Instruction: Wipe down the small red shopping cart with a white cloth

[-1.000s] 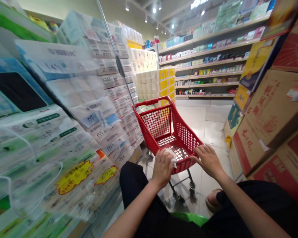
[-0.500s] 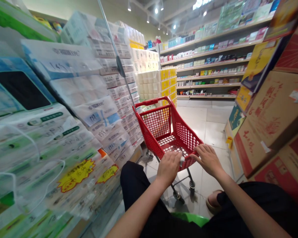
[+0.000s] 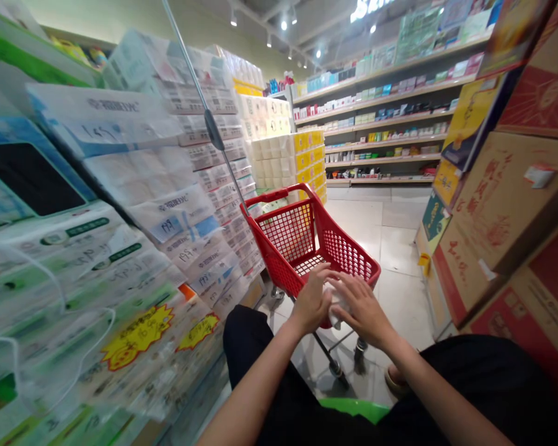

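Note:
A small red plastic shopping cart (image 3: 307, 238) stands in the aisle in front of me, its basket empty. My left hand (image 3: 312, 303) and my right hand (image 3: 361, 310) meet just before the cart's near rim, both closed around a small white cloth or tissue (image 3: 335, 301) between them. Most of the white piece is hidden by my fingers. My knees in black trousers fill the lower part of the view.
Stacked packs of tissue paper (image 3: 121, 204) wall the left side. Cardboard boxes (image 3: 506, 204) pile up on the right. Shelves of goods (image 3: 381, 118) cross the far end of the tiled floor (image 3: 395, 248). A thin metal pole (image 3: 204, 111) slants beside the cart.
My right hand left the cart's rim and came in to my left hand; both now hold the white piece. The left hand lifted slightly off the rim.

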`<state>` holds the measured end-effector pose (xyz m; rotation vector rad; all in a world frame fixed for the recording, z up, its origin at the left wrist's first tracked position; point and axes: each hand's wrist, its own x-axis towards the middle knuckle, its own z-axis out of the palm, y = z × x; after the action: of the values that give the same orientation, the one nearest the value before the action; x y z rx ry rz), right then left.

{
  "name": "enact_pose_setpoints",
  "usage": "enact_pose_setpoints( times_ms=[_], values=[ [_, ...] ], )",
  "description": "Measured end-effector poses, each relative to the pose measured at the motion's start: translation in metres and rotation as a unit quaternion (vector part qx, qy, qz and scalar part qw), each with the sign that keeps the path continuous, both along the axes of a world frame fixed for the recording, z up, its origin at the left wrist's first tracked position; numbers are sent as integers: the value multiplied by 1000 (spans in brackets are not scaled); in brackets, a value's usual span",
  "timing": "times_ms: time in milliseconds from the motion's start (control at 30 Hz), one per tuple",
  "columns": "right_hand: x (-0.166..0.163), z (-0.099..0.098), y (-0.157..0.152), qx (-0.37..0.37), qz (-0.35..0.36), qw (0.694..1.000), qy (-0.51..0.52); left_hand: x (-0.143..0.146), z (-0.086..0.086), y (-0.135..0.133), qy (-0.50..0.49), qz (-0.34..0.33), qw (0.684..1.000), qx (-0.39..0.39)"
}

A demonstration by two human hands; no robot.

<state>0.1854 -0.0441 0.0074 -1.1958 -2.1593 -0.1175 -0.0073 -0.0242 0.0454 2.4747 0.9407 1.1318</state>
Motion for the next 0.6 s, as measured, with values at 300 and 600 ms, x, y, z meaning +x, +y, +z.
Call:
enact_pose_setpoints(
  times_ms=[300, 600],
  values=[
    [22, -24, 19, 22, 11, 999, 21, -40, -3, 39, 263, 8, 962, 76],
    [38, -28, 8, 42, -74, 985, 148, -28, -10, 42, 246, 17, 966, 78]
  ],
)
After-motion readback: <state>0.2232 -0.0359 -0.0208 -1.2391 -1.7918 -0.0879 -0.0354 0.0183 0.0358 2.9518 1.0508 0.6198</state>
